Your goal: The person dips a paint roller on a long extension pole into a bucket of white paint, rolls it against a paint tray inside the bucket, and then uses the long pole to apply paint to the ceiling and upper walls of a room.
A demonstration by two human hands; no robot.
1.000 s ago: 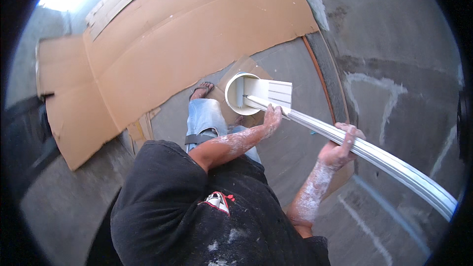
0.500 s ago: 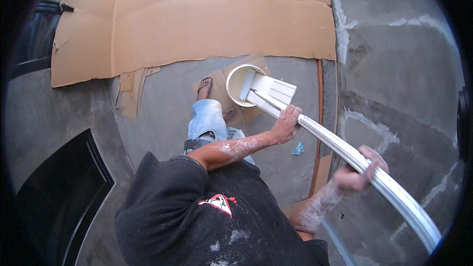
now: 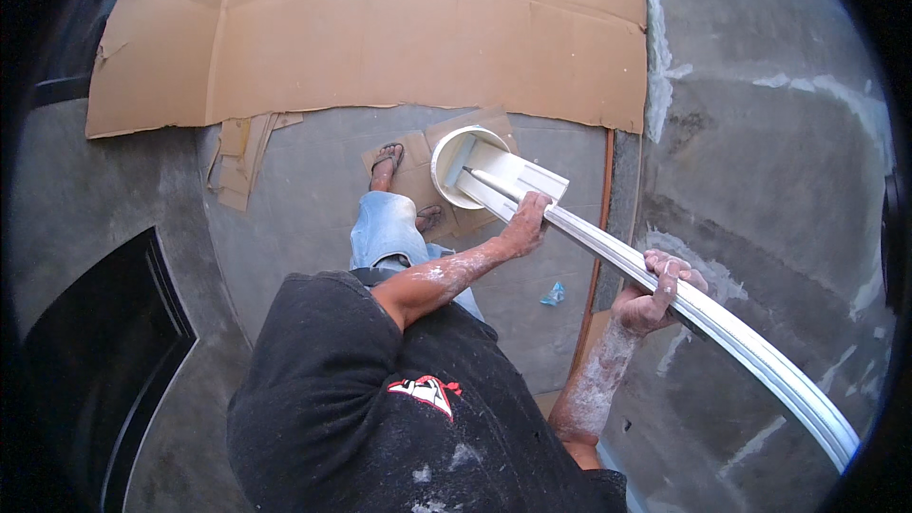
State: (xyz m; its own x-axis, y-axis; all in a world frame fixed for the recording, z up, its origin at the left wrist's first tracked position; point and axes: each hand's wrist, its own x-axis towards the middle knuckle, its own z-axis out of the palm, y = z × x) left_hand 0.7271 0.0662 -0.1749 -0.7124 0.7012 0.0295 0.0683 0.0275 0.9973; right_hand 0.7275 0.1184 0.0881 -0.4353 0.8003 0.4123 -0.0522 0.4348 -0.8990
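Note:
A long white ribbed pole (image 3: 760,353) slopes from the bucket past my right side, bent by the lens. My left hand (image 3: 525,225) is closed round it near the bucket. Farther along, my right hand (image 3: 655,293) grips it from below with curled fingers. White residue coats both hands and the forearms. At the pole's far end, a pale roller (image 3: 460,160) lies inside a round cream bucket (image 3: 437,174). A flat white grooved panel (image 3: 534,179) leans over the bucket's right rim, next to the pole.
The bucket stands on cardboard (image 3: 418,154) beside my sandalled feet (image 3: 388,157). A large cardboard sheet (image 3: 380,38) spans the far side. A grey wall (image 3: 760,190) with white patches rises at right. A crumpled blue scrap (image 3: 553,294) lies on the floor. A dark framed panel (image 3: 109,370) is at left.
My right hand has shifted up and left, closer to my left hand, and its fingers show more clearly. The roller sits slightly farther left in the bucket. The whole view has shifted a little.

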